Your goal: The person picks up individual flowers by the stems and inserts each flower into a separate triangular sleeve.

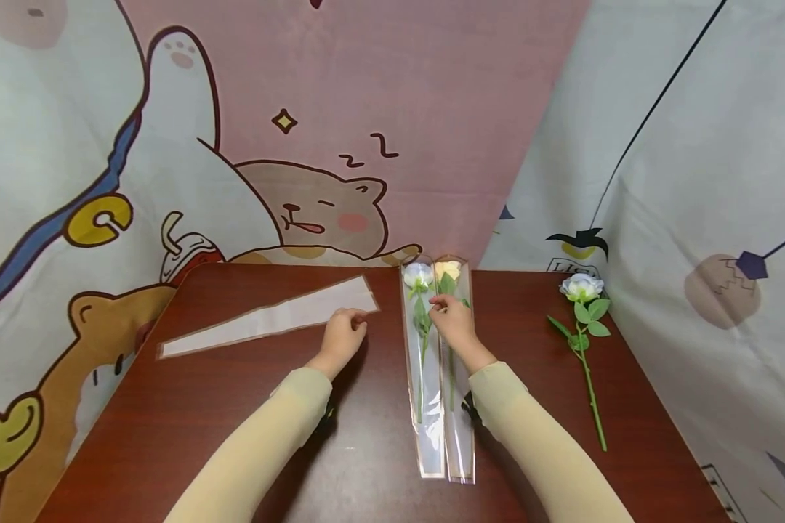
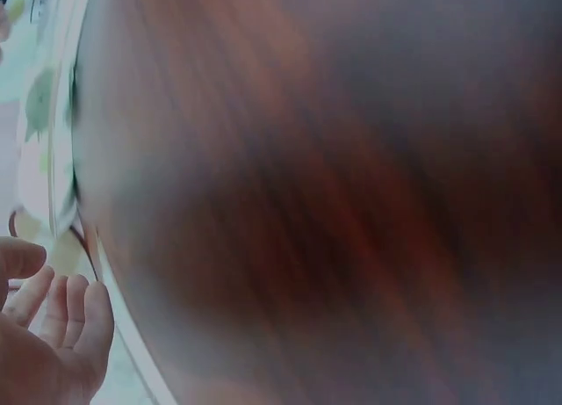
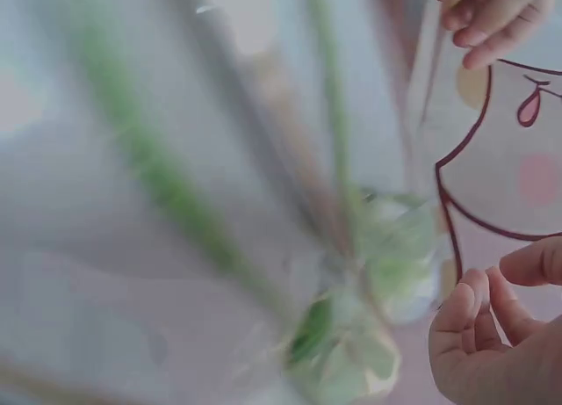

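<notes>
Two long clear flower sleeves lie side by side; one holds a pale blue-white rose, the other a cream-yellow rose. Over the yellow rose's sleeve is my right hand, its fingers bent and nothing visible between them. In the right wrist view, that hand has its thumb apart from its fingertips. My left hand is at the right end of a tapered white sleeve with a brown border. Seen from the left wrist, the left hand has relaxed, slightly bent fingers and holds nothing.
A loose white rose with a green stem lies near the right edge of the dark red-brown table. Behind the table hangs a cartoon-printed cloth, which also runs along both sides.
</notes>
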The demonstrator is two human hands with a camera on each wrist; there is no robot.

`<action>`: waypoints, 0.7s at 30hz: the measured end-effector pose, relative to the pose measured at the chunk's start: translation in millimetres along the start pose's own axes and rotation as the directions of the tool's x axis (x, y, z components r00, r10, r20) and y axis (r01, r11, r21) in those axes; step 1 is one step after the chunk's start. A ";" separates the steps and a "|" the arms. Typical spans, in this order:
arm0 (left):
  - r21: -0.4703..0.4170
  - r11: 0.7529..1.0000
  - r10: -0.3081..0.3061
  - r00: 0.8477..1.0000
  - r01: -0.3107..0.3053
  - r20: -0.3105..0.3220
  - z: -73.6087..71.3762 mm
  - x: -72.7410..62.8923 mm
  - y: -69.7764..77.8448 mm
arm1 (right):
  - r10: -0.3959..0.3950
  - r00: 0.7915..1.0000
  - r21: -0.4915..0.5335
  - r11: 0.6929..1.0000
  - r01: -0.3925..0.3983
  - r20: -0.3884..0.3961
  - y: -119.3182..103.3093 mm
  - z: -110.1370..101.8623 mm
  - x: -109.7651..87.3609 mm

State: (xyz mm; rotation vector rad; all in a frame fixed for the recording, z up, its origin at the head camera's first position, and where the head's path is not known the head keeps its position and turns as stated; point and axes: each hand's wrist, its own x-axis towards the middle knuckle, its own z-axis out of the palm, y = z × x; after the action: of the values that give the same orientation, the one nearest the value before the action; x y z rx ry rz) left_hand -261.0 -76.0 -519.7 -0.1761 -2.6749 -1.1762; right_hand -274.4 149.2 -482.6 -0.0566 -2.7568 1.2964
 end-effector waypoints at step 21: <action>0.242 0.958 -0.168 0.984 0.150 0.053 -72.5 11.9 -66.8 | 0.266 0.840 0.540 0.665 -0.515 0.474 -50.5 70.0 40.0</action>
State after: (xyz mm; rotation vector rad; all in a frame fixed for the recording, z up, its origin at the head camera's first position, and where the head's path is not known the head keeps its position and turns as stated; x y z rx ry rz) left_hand -274.9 -174.3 -516.8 0.0371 -2.9126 -0.8931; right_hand -320.9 66.3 -485.4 -0.4394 -2.4220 2.5700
